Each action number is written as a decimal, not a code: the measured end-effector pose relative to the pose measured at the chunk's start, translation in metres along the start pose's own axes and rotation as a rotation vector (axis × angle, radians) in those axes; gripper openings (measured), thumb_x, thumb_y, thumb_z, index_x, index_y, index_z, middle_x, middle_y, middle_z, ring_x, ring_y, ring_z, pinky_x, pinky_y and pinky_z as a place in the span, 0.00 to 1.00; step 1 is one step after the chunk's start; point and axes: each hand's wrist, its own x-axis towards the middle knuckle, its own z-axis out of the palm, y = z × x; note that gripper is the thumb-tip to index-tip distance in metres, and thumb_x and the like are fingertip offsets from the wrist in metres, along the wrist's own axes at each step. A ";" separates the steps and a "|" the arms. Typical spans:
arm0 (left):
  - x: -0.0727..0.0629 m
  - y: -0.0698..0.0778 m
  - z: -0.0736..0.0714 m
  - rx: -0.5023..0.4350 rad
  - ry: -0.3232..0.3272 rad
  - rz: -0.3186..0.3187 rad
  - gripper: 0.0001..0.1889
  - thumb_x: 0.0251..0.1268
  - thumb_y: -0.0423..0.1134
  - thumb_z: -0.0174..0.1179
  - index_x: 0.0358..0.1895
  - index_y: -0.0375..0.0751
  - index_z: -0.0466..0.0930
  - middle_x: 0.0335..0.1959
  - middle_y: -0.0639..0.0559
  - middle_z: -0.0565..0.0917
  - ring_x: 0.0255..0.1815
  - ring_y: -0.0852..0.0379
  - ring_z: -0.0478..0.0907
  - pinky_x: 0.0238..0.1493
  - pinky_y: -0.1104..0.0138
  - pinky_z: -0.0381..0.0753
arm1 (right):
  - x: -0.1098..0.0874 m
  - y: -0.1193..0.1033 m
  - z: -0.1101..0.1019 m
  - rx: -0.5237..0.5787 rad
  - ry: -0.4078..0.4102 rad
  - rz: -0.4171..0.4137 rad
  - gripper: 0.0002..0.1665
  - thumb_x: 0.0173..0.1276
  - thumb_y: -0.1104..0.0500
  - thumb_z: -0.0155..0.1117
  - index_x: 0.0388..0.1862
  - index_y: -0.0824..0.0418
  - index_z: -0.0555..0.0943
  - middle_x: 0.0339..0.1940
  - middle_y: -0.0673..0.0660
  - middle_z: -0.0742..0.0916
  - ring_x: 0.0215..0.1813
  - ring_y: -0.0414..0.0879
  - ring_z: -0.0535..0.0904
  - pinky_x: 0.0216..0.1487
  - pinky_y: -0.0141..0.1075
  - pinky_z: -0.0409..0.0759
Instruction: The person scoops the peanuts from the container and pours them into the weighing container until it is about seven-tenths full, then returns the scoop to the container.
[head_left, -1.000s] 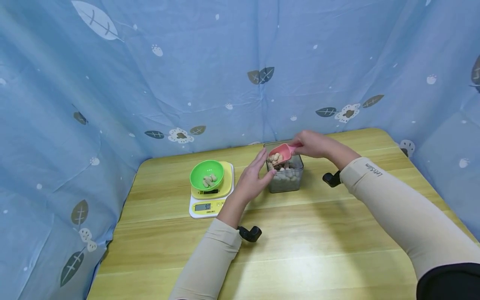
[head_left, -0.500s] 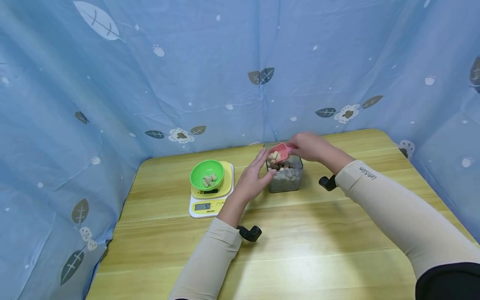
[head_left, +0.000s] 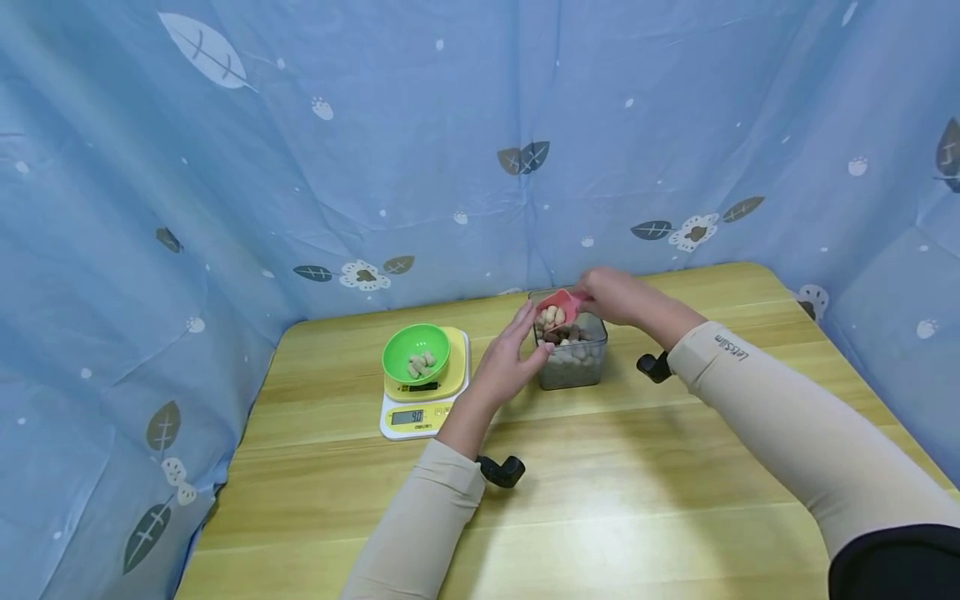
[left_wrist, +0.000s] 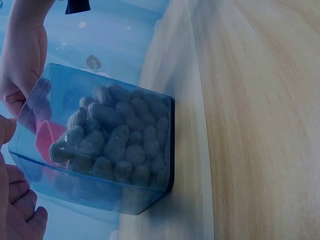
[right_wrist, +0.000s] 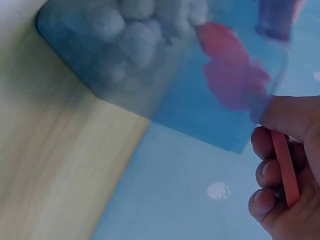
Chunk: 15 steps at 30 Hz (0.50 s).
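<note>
A clear, grey-tinted container (head_left: 572, 375) holds peanuts (left_wrist: 122, 140) in their shells. My right hand (head_left: 611, 296) grips the handle of a pink scoop (head_left: 568, 304), its fingers curled round the handle (right_wrist: 286, 170) in the right wrist view. The scoop's bowl lies inside the container's mouth with several peanuts in it. On the container's left side is my left hand (head_left: 498, 365), fingers extended along the rim and thumb at the near wall. To the left, a green bowl (head_left: 401, 342) with several peanuts sits on a yellow and white kitchen scale (head_left: 392, 427) that reads 9.0.
Everything stands on a wooden table (head_left: 337, 500). A blue curtain (head_left: 450, 150) with leaf prints hangs right behind its far edge and along both sides. Black wrist-worn mounts (head_left: 502, 472) stick out from both forearms.
My right hand has moved slightly left and down with the scoop, which now sits further into the container's mouth. The left hand, bowl and scale reading stay the same.
</note>
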 end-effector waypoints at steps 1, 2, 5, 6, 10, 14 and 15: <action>0.000 0.000 0.000 0.002 0.000 0.003 0.36 0.73 0.55 0.52 0.79 0.56 0.49 0.81 0.65 0.46 0.79 0.49 0.53 0.76 0.51 0.58 | 0.000 0.000 -0.002 0.007 -0.010 0.012 0.05 0.67 0.64 0.66 0.31 0.63 0.86 0.30 0.57 0.84 0.34 0.49 0.78 0.36 0.43 0.77; 0.000 0.000 0.000 0.006 -0.001 0.004 0.36 0.73 0.55 0.52 0.79 0.56 0.49 0.81 0.65 0.46 0.79 0.49 0.53 0.76 0.51 0.58 | 0.000 0.001 -0.004 0.011 -0.015 0.019 0.05 0.67 0.64 0.66 0.32 0.63 0.86 0.31 0.57 0.85 0.34 0.49 0.78 0.36 0.43 0.77; 0.000 -0.001 0.000 0.005 0.001 0.013 0.37 0.73 0.55 0.52 0.80 0.52 0.50 0.81 0.61 0.47 0.79 0.48 0.54 0.76 0.50 0.58 | 0.000 0.003 -0.008 0.011 -0.021 0.020 0.05 0.67 0.64 0.65 0.31 0.61 0.86 0.30 0.56 0.85 0.34 0.48 0.78 0.35 0.42 0.77; 0.000 -0.001 0.000 0.007 0.000 0.012 0.37 0.73 0.55 0.52 0.80 0.52 0.50 0.81 0.61 0.47 0.79 0.48 0.54 0.76 0.50 0.58 | 0.000 0.003 -0.008 0.010 -0.020 0.016 0.06 0.67 0.64 0.65 0.31 0.61 0.86 0.29 0.55 0.85 0.33 0.48 0.77 0.35 0.41 0.76; 0.000 0.000 0.000 0.004 0.003 0.019 0.37 0.73 0.55 0.53 0.79 0.52 0.51 0.81 0.64 0.46 0.79 0.49 0.54 0.76 0.51 0.59 | 0.000 0.005 -0.009 0.017 -0.018 0.011 0.07 0.67 0.64 0.66 0.27 0.60 0.84 0.27 0.55 0.84 0.31 0.47 0.75 0.34 0.40 0.75; 0.000 -0.001 -0.001 0.005 0.002 0.021 0.37 0.73 0.55 0.52 0.80 0.53 0.50 0.81 0.67 0.45 0.79 0.49 0.54 0.76 0.51 0.60 | 0.001 0.007 -0.009 0.016 -0.019 0.015 0.08 0.67 0.64 0.65 0.27 0.60 0.83 0.27 0.55 0.83 0.31 0.47 0.74 0.34 0.41 0.75; 0.000 -0.001 -0.001 0.005 0.002 0.020 0.37 0.73 0.56 0.52 0.80 0.53 0.50 0.81 0.67 0.45 0.79 0.49 0.54 0.76 0.51 0.60 | 0.001 0.007 -0.009 0.016 -0.018 0.020 0.07 0.67 0.64 0.66 0.28 0.60 0.84 0.27 0.54 0.83 0.31 0.47 0.74 0.34 0.40 0.75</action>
